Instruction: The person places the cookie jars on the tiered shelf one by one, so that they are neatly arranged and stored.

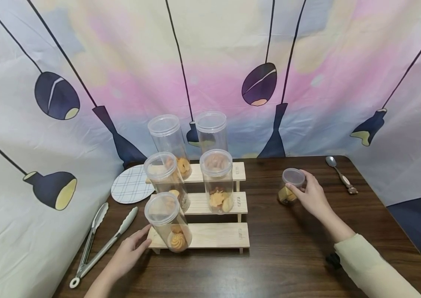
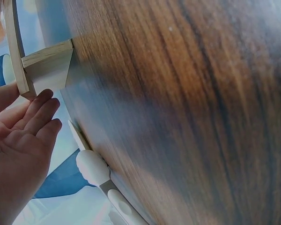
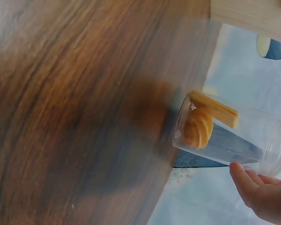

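My right hand (image 1: 311, 196) grips a clear lidded jar (image 1: 293, 178) near its top, over the right of the table. In the right wrist view the jar (image 3: 236, 138) holds a stick biscuit (image 3: 215, 108) and a swirled cookie (image 3: 198, 129) at its bottom. My left hand (image 1: 129, 251) is at the left end of a three-step wooden rack (image 1: 218, 236). Seen from the left wrist, its thumb and fingers pinch the corner of the board (image 2: 21, 77). A tall jar of cookies (image 1: 169, 223) stands on the lowest step, close by that hand.
Two jars (image 1: 217, 182) stand on the middle step and two more (image 1: 212, 132) on the top one. Left of the rack lie open tongs (image 1: 96, 252) and a checked round plate (image 1: 133, 185). A spoon (image 1: 340, 174) lies at the far right. A printed curtain (image 1: 218, 54) hangs behind.
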A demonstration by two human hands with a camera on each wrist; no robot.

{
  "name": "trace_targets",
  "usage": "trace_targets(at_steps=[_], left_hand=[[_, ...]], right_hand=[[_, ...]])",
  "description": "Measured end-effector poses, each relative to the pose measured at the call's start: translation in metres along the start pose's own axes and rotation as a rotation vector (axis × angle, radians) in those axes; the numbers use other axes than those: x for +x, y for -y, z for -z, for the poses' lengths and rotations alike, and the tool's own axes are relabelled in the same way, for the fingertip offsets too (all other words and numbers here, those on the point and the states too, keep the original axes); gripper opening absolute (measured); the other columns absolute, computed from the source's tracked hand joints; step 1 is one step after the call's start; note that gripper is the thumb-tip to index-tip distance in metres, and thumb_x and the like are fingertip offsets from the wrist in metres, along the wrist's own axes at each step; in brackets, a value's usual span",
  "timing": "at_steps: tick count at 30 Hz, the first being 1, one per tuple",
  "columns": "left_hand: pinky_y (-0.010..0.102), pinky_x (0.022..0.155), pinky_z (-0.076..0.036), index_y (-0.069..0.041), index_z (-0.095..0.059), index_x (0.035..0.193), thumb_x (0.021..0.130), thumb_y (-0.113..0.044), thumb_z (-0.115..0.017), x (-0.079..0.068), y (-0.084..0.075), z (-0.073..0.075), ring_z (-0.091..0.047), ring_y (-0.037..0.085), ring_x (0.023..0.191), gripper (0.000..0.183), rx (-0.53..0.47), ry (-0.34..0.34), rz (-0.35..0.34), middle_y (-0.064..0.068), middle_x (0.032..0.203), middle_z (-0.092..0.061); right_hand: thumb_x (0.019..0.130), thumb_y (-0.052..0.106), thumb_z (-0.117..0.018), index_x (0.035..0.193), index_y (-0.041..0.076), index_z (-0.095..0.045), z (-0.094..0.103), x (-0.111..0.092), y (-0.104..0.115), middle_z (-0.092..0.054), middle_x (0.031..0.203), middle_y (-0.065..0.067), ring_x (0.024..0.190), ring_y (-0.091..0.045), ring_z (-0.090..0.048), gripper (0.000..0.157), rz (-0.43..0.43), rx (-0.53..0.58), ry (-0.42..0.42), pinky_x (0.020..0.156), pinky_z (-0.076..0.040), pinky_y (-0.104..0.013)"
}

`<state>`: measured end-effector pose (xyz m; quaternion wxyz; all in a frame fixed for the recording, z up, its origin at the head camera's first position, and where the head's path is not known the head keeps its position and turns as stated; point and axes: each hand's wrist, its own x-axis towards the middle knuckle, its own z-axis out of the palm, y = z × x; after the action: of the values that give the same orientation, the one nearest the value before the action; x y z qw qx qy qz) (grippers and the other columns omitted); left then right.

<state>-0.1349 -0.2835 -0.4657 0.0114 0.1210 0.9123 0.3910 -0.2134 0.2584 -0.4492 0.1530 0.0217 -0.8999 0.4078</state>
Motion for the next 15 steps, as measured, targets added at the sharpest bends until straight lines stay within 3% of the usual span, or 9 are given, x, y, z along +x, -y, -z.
trace_targets(at_steps=[15], left_hand=[[0.055,0.100,-0.035,0.009,-0.046,0.137,0.099,-0.015,-0.056,0.001,-0.001,-0.001,-0.043,0.039,0.126,0.046,0.012,-0.012,-0.027,0.026,0.135,-0.049]], right_hand=[[0.089,0.035,-0.070,0.142,-0.003,-0.037,0.013,-0.025,0.037,-0.050,0.119,-0.024,0.101,-0.035,-0.058,0.073,0.081,0.010,0.015,0.078,-0.053,-0.047]])
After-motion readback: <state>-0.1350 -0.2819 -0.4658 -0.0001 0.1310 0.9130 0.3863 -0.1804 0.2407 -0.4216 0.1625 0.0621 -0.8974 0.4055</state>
